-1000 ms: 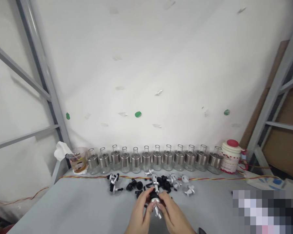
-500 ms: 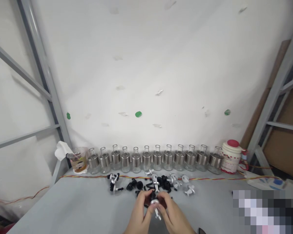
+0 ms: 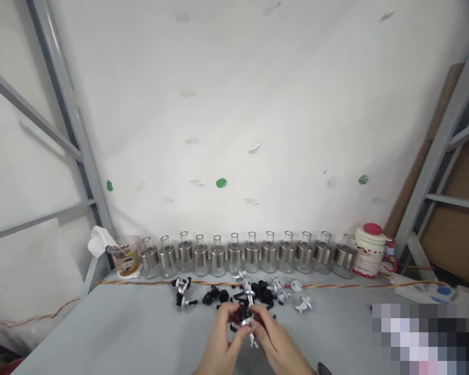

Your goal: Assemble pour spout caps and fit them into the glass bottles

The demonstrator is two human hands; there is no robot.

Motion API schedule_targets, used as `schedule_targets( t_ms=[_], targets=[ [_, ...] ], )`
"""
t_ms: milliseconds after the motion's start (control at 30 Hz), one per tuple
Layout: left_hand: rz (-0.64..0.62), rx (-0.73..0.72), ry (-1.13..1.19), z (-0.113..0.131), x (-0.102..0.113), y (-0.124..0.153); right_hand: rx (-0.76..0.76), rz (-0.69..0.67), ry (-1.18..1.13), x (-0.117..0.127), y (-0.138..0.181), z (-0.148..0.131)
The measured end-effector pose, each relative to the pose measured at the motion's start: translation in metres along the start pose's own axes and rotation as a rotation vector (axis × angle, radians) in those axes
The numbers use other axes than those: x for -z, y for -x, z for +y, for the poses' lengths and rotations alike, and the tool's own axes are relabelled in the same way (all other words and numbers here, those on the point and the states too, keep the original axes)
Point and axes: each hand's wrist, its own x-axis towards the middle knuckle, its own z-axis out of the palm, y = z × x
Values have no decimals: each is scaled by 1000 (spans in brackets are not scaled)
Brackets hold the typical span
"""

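Low in the middle of the view, my left hand (image 3: 221,341) and my right hand (image 3: 276,344) meet around a silver and black bottle pour spout (image 3: 252,339). Fingers of both hands are closed on it, thumbs at its silver collar. Its silver end points down toward me, and its black part sits between my fingertips, partly hidden. Just beyond my hands lies a loose pile of pour spout parts: black stoppers (image 3: 223,296), silver-white spouts (image 3: 304,303), and assembled spouts (image 3: 183,292) to the left.
Several glass bottles with steel bands (image 3: 234,252) stand in a row along the wall. A drink cup (image 3: 127,260) is at the row's left end, a cream jar with a red lid (image 3: 369,252) at its right. A twisted red-yellow wire (image 3: 140,283) crosses the grey table (image 3: 140,333).
Both hands stay in nearly the same place. The pour spout has tilted slightly between my fingers, and the fingers of my right hand have shifted a little.
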Motion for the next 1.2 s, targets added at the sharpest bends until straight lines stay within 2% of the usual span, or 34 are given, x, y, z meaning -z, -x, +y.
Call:
schedule_targets(
  t_ms=[67,133,200,300,367,467,567,633,767,833,1067,1200],
  targets=[
    [64,-2,-11,-1,3,-1,-151,-52,-195,-6,-4,5],
    [123,-2,-36,-4,5,-3,-291,-168,-433,-13,-7,9],
    [148,6,-57,-6,7,-4,-376,-238,-634,-18,-9,10],
    [144,22,-65,-6,8,-4,-380,-222,-797,-18,-8,8],
    [128,22,-83,-3,8,-4,-334,-251,-806,-15,-7,7],
    [87,9,-119,4,9,-4,-264,-332,-714,-12,-7,7],
    [23,-24,-110,6,8,-4,-248,-326,-558,-12,-6,7],
    [-4,-48,-87,4,7,-4,-191,-283,-361,-11,-4,4],
    [11,-21,-27,-1,6,-8,25,-174,138,-5,1,-4],
    [-8,0,-25,-1,8,-9,68,-161,267,-4,2,-7],
    [-45,-40,-158,3,10,-7,8,-165,304,-10,2,-4],
    [-29,-1,-149,-2,6,-6,-25,-143,292,-13,2,-4]
  ],
)
